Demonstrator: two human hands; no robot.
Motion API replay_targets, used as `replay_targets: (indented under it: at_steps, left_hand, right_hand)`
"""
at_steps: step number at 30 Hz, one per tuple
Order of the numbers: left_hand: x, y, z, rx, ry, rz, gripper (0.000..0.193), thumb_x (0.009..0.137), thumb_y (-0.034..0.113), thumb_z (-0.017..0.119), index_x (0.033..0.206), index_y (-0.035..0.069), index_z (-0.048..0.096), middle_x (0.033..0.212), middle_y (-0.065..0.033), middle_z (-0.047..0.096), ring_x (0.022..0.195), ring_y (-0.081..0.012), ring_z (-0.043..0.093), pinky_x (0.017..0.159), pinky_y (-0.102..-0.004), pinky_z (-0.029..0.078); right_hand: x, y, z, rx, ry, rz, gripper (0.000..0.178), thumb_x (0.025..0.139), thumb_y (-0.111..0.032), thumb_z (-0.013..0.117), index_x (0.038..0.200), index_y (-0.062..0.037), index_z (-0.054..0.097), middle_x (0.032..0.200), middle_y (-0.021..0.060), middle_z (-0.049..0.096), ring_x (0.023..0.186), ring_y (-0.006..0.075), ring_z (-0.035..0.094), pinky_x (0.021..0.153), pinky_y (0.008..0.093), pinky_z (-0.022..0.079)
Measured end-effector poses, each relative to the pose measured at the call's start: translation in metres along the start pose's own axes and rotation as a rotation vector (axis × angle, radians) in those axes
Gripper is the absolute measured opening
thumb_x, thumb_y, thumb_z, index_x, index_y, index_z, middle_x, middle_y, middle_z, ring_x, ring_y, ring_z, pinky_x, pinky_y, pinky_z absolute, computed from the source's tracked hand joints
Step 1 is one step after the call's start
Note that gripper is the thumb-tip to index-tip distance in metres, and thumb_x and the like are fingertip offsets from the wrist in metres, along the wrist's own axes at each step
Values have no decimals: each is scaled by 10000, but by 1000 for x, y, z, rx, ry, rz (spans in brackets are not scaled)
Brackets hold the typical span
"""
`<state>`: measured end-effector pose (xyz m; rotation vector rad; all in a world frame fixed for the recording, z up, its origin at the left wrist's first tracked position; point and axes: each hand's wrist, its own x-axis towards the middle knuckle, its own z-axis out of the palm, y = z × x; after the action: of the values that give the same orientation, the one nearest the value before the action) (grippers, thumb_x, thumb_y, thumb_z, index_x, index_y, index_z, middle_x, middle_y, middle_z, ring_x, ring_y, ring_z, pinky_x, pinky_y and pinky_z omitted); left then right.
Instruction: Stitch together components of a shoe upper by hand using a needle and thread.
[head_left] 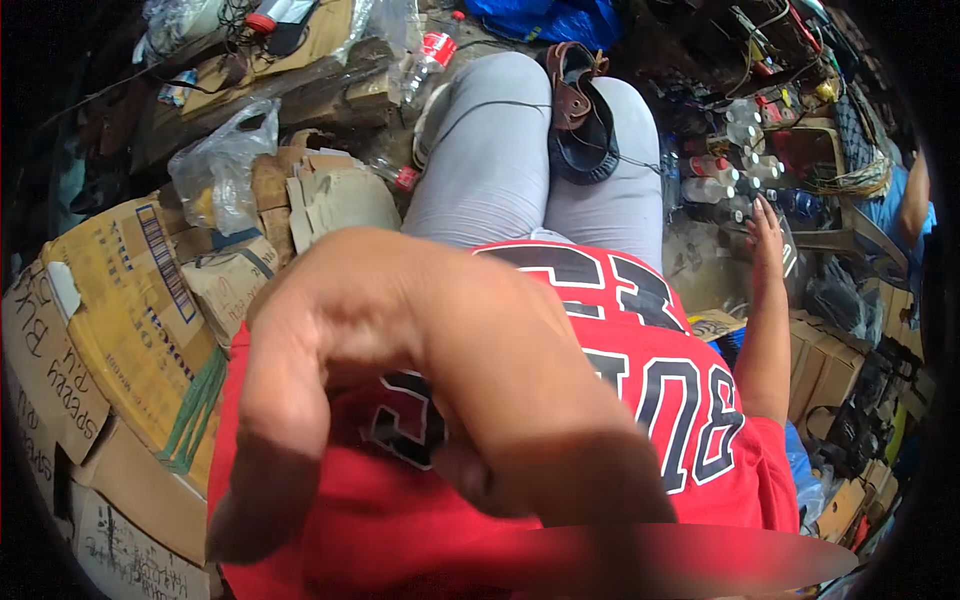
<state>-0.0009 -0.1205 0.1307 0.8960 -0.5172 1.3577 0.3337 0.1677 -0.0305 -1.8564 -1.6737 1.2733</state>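
Note:
Close to the camera, my left hand is raised and blurred, its fingers bent. It arches over my red shirt, and its fingertips are not clear. My right hand is out at the right, fingers stretched, with nothing visible in it. It is nearest to a group of small plastic bottles. A sandal with brown straps and a black sole lies on my thighs, apart from both hands. A thin dark cord runs from it across my grey trousers.
Cardboard boxes are stacked at the left, beside a clear plastic bag. A bottle with a red label lies beyond my left knee. Blue sheeting is at the far side. Another person's arm shows at the right edge.

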Motion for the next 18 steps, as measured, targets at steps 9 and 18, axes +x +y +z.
replay_targets:
  at_steps: [9,18]
  left_hand:
    - [4,10,0,-37,-84,-216,954,623,371,793,1249,-151,297,1006,-215,469,505,-108,440,436,-210,346]
    - [4,12,-4,70,13,-240,953,646,501,744,1296,-17,278,810,-85,454,506,-88,400,472,-230,314]
  right_hand:
    - [-14,-1,10,19,-1,-3,534,838,-516,548,1280,-218,514,1256,33,509,1071,205,498,846,337,370]
    - [-30,-91,73,-40,-125,-702,359,870,-262,601,1178,-78,587,1031,54,525,902,100,510,738,230,431]
